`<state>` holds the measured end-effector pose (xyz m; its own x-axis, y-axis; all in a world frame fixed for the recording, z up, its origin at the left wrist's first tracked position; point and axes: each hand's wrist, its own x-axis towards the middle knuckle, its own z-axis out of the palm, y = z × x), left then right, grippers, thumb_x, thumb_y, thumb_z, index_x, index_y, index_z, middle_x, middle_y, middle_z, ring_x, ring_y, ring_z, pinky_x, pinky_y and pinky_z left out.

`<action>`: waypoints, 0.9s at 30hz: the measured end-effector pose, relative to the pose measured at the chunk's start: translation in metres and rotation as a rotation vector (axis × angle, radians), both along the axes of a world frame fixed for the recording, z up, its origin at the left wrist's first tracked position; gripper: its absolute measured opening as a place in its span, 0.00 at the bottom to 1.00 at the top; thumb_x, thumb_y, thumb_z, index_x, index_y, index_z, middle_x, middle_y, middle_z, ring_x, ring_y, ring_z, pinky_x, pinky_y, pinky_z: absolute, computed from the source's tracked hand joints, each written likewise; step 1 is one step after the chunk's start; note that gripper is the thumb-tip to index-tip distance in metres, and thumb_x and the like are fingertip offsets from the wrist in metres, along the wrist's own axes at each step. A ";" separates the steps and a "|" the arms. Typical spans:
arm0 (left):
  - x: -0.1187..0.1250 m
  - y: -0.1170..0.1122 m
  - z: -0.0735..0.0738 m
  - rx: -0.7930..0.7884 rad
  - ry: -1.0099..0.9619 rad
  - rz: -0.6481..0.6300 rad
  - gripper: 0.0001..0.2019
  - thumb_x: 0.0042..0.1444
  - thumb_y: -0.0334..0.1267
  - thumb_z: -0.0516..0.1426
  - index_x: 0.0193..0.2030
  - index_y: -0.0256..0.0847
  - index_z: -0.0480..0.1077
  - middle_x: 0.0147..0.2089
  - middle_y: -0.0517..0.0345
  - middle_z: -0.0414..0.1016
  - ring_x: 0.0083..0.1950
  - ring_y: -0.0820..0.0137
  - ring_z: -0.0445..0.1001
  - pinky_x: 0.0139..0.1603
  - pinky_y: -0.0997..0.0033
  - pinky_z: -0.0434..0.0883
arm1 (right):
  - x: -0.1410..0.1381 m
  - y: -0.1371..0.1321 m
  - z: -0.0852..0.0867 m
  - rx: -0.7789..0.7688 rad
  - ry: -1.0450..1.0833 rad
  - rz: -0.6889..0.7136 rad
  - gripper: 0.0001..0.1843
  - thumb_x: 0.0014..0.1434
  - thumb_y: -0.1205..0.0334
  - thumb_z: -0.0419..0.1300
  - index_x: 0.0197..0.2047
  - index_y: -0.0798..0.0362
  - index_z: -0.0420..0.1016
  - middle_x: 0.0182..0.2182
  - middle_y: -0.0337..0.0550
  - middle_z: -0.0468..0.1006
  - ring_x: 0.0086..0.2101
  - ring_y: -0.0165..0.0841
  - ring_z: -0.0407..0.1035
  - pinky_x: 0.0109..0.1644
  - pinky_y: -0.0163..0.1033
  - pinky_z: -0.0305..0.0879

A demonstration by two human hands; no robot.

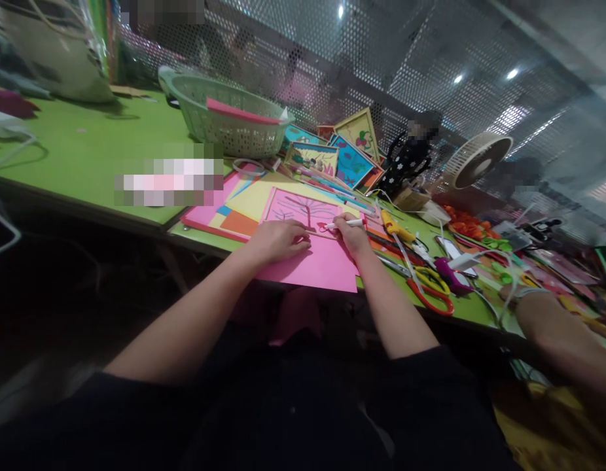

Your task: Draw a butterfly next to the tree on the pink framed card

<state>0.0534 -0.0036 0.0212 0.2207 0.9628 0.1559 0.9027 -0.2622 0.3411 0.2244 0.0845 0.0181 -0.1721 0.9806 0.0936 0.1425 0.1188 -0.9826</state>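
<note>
My left hand (279,239) lies flat on a pink sheet of paper (317,265) at the front edge of the green table (101,154), its fingers stretched out. My right hand (351,234) is closed around a white marker with a red cap (343,224), whose tip rests near a pink card with a drawn tree (300,208). The card lies just beyond the pink sheet, on top of yellow, orange and pink paper sheets (234,209).
A pale green basket (229,116) with pink foam stands behind. Framed paper pictures (349,154) lean at the back. Red-and-yellow scissors (433,288), an orange cutter (396,229) and paper scraps lie to the right. Another person's forearm (553,324) rests at right. A small fan (474,160) stands behind.
</note>
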 end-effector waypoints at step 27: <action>0.000 -0.001 0.000 0.021 -0.006 -0.011 0.17 0.61 0.44 0.50 0.47 0.45 0.77 0.58 0.56 0.74 0.55 0.60 0.74 0.48 0.67 0.69 | 0.002 0.001 -0.001 0.002 0.003 0.011 0.12 0.49 0.62 0.60 0.20 0.50 0.61 0.13 0.30 0.66 0.16 0.22 0.57 0.20 0.29 0.51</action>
<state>0.0531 -0.0045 0.0215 0.2301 0.9569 0.1773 0.8976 -0.2790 0.3411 0.2269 0.0857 0.0167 -0.1825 0.9785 0.0963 0.1386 0.1226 -0.9827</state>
